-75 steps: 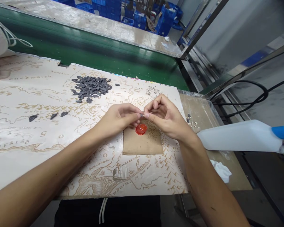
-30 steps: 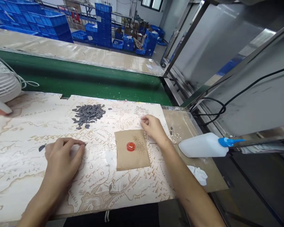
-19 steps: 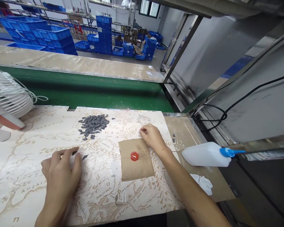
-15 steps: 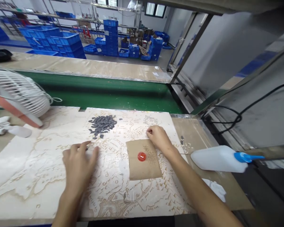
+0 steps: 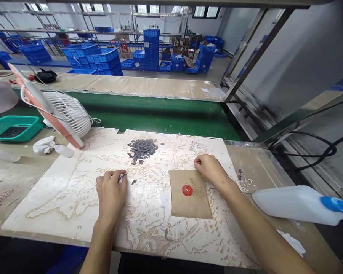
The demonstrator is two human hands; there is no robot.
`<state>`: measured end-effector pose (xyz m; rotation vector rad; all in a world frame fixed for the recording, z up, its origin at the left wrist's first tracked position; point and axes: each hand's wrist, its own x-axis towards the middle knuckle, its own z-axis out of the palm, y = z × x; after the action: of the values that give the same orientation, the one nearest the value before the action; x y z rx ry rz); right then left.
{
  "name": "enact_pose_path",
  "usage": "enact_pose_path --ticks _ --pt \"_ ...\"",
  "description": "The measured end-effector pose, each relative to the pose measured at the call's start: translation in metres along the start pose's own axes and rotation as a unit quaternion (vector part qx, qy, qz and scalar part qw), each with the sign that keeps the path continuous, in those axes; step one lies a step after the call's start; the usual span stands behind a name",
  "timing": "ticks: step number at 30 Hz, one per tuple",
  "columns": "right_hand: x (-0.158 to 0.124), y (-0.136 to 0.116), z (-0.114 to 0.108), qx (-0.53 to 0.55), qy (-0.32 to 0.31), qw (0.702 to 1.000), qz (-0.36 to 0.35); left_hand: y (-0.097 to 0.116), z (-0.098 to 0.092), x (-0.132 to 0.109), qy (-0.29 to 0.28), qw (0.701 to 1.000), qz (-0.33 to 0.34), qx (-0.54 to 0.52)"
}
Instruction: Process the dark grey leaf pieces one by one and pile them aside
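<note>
from here i read the left hand with a narrow grip on a dark grey flake (tiny, hard to be sure). the right hand is loose and empty, beside the kraft paper with its glossy red disc. most matte flakes sit in a heap on the printed map sheet, one loose flake apart.

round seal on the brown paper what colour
The round glossy seal is orange-red, best seen in the head view.
</note>
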<state>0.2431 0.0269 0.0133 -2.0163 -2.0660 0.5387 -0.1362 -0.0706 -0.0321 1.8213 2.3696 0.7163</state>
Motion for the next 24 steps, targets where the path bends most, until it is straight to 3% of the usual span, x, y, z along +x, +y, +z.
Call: enact_pose_path --ticks 7,14,18,21,24 --pt "0.010 0.006 0.003 0.011 0.000 1.000 0.001 -0.013 0.009 0.008 -0.023 0.999 -0.004 -0.022" --pt "0.004 0.022 -0.001 0.047 0.026 0.998 -0.020 -0.014 0.005 0.004 -0.029 0.999 -0.013 -0.009" --pt "-0.003 0.032 -0.004 0.066 0.052 0.996 -0.022 0.009 -0.001 0.006 0.000 1.000 -0.013 0.010" --pt "-0.007 0.032 -0.001 0.070 0.056 0.996 -0.026 0.032 -0.003 0.001 -0.015 0.999 0.026 0.014" --pt "-0.008 0.025 0.002 0.062 0.059 0.996 -0.017 0.041 -0.001 -0.013 -0.016 0.998 0.060 0.009"
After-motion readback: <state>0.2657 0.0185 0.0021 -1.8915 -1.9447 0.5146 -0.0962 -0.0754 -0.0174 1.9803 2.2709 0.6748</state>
